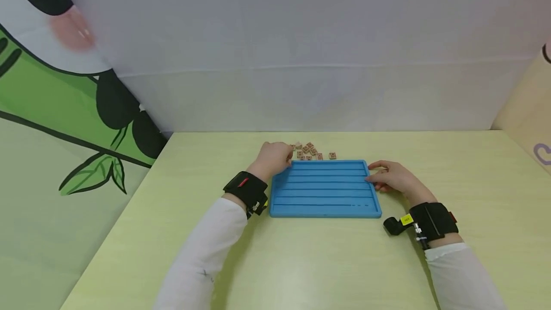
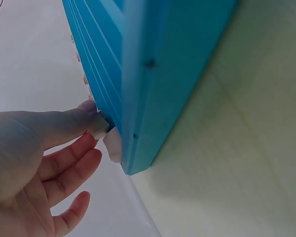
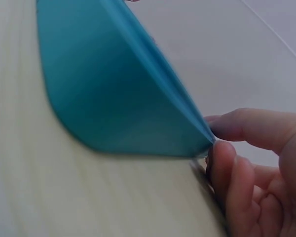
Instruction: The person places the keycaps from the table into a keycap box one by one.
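Observation:
A shallow blue tray (image 1: 325,189) with raised ridges across it lies on the table. At its far left corner, my left hand (image 1: 274,157) pinches a small wooden tile (image 2: 99,126) between thumb and fingers, close against the tray's edge. Over on the other side, my right hand (image 1: 393,177) holds the tray's right rim, its thumb on the rim and its curled fingers against the outer side. Several small wooden tiles (image 1: 309,146) with dark markings lie loosely grouped just beyond the tray's far edge. One tile (image 1: 332,156) sits apart to their right.
The pale wooden table (image 1: 327,262) reaches back to a whitish cloth wall (image 1: 310,94). A cartoon-printed panel (image 1: 56,94) stands along the left side, and a beige printed panel (image 1: 529,114) at the right. Each wrist wears a black strap with a camera.

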The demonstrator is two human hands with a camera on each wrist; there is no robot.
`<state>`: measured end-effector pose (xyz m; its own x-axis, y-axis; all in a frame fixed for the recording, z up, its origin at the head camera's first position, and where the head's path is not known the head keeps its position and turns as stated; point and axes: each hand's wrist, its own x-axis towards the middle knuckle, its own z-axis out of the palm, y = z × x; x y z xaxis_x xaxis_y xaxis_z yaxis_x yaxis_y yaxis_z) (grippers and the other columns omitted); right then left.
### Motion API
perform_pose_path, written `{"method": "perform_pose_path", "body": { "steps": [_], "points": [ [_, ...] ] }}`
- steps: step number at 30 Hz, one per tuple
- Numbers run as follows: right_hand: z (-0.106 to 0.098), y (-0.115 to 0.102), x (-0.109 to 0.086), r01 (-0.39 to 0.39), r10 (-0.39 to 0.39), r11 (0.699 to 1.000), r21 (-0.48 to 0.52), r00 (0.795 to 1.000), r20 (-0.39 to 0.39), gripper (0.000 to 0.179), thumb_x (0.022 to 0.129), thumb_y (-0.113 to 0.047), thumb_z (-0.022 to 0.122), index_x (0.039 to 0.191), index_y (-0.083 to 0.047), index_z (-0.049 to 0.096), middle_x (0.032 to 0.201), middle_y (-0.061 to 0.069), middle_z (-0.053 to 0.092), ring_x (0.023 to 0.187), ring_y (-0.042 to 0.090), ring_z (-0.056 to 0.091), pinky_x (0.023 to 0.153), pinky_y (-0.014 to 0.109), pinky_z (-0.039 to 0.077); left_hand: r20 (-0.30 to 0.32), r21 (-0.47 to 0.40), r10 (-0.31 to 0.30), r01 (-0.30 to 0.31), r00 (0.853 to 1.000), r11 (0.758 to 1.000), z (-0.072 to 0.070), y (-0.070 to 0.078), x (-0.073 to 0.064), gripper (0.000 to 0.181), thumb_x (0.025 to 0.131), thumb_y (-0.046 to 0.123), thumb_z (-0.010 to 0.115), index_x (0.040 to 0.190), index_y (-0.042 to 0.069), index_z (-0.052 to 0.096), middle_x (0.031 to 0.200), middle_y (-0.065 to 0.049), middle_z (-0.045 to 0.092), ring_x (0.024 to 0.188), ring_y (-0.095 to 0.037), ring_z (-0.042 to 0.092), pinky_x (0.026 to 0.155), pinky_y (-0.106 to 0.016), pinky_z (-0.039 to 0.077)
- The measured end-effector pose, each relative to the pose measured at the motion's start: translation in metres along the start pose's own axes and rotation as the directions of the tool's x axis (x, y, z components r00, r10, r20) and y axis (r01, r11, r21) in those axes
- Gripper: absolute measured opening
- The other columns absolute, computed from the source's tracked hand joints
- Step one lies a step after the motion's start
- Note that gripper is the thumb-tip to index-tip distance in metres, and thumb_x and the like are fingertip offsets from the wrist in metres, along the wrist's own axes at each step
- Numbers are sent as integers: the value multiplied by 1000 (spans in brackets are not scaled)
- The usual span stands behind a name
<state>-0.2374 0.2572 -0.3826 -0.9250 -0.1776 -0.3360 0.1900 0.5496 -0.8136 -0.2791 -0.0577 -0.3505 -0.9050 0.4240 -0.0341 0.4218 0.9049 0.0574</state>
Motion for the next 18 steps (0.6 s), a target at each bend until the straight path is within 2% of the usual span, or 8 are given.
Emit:
{"method": "perform_pose_path", "body": {
  "steps": [11,18],
  "points": [
    [1,-2,-1,3,-3,1000,-11,1000,5,60,90,-19,64,137,7,37,70,-4,60,59,6,56,55,19,47,12,47,20,-21,1000,999,0,9,7,11,88,23,68,83,14,65,80,-1,66,71,-17,53,87,-43,45],
    [1,-2,-1,5,-5,1000,-15,1000,8,60,90,-19,64,137,6,37,70,-5,60,59,6,56,55,19,47,-2,62,39,-39,999,997,0,10,8,13,88,25,69,96,16,67,89,-1,68,82,-19,61,90,-44,45]
  ]
}}
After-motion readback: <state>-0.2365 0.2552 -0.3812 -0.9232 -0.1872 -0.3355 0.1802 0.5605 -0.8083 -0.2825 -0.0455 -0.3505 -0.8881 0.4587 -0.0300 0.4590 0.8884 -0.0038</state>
